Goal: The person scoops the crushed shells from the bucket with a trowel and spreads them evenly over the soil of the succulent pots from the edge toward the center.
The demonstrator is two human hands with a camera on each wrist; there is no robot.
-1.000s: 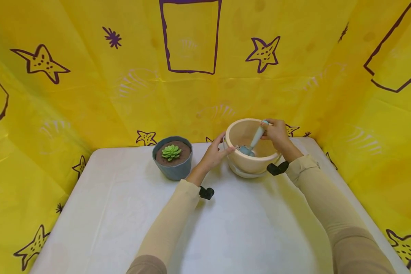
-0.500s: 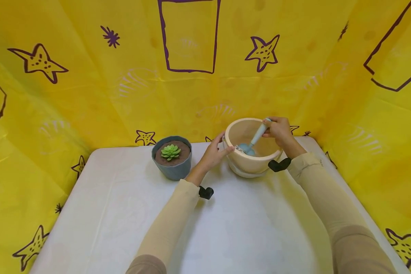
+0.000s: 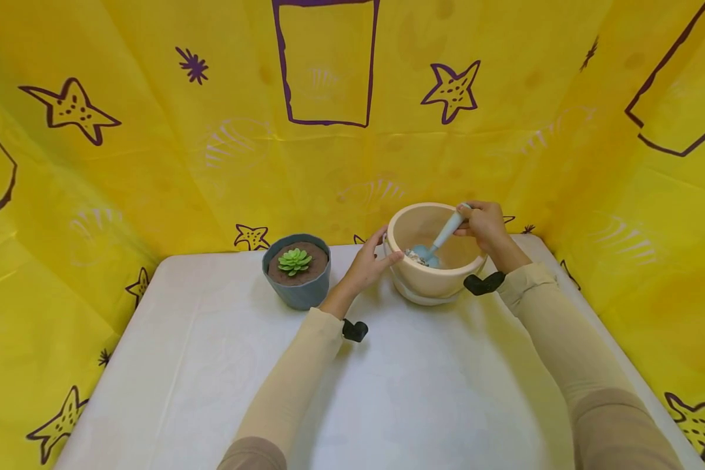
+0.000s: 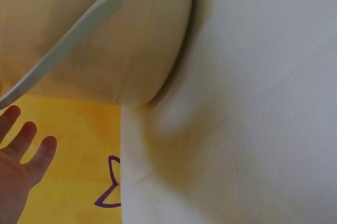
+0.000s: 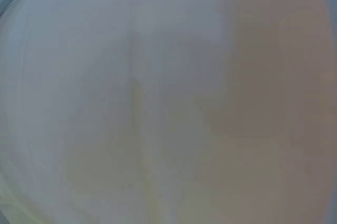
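A cream bucket stands tilted slightly in view near the table's back edge, with whitish-grey bits inside at its near left. My right hand grips the handle of a light blue shovel, whose blade rests low inside the bucket among the bits. My left hand lies against the bucket's left side, thumb at the rim. In the left wrist view, its fingers are straight and spread beside the bucket wall and its pale handle. Only blurred bucket wall fills the right wrist view.
A blue-grey pot with a green succulent in brown soil stands left of my left hand. The white table is bordered behind and at the sides by yellow cloth with purple starfish drawings.
My right hand has shifted slightly to the right, and the shovel handle leans further that way. More of the whitish bits now show beside the blade. My left hand stays put.
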